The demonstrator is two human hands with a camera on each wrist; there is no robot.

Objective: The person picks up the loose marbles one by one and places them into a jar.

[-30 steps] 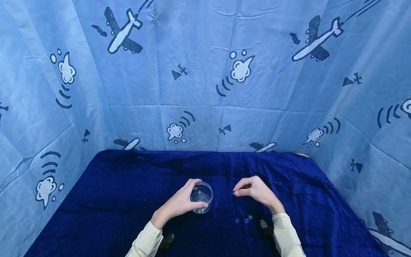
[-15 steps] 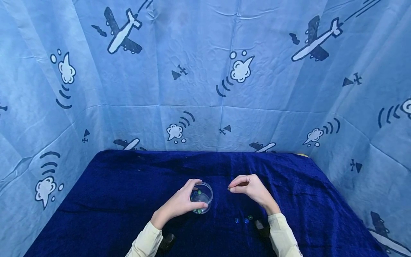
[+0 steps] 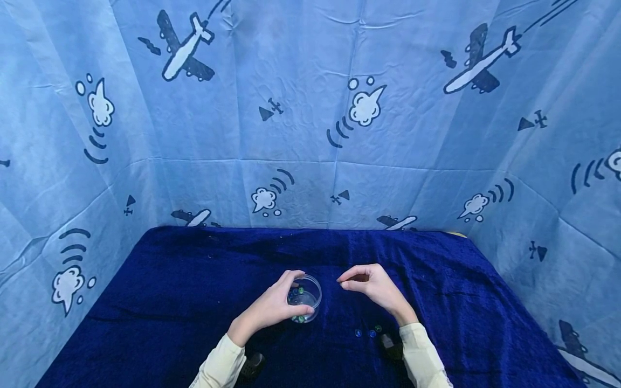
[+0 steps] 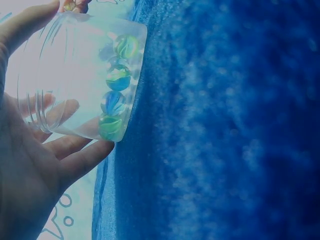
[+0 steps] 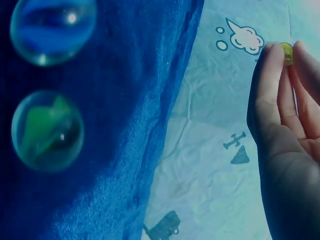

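My left hand (image 3: 278, 299) grips a clear plastic jar (image 3: 312, 302) from its left side, thumb and fingers round the wall. Through that wall, in the left wrist view, several glass marbles (image 4: 118, 77) with green, yellow and blue swirls show at the bottom. To the right of the jar, my right hand (image 3: 375, 285) pinches a yellow-green marble (image 5: 286, 53) between thumb and fingertips, clear of the cloth. On the cloth below that hand lie two blue marbles (image 3: 358, 333) and a green marble (image 3: 378, 328).
A dark blue velvet cloth (image 3: 194, 302) covers the table. Behind and at both sides hangs a light blue curtain (image 3: 301, 134) printed with planes and clouds. Dark wrist devices (image 3: 253, 365) sit under both forearms.
My right hand has moved left toward the jar, still pinching the marble. The left hand and jar have stayed in place, as have the marbles on the cloth.
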